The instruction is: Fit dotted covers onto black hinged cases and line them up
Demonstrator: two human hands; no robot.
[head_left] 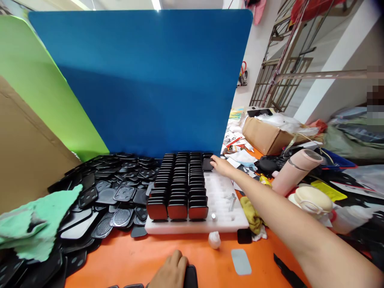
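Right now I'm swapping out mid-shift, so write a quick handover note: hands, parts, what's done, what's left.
Right hand is reaching out, setting a black piece at the far end of the white foam tray.
Left hand rests on another black part at the near edge.
Three tray columns are full; the fourth is barely started.
Loose black parts lie heaped left of the tray.

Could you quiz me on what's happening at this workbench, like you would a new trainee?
1. True or false: the right hand reaches to the far end of the white tray.
2. How many full rows of black parts fill the tray? A) three B) six
3. What does the left hand rest on?

Key: 1 true; it touches a black part in the fourth row. 2 A. 3 A black part on the orange table, at the near edge.
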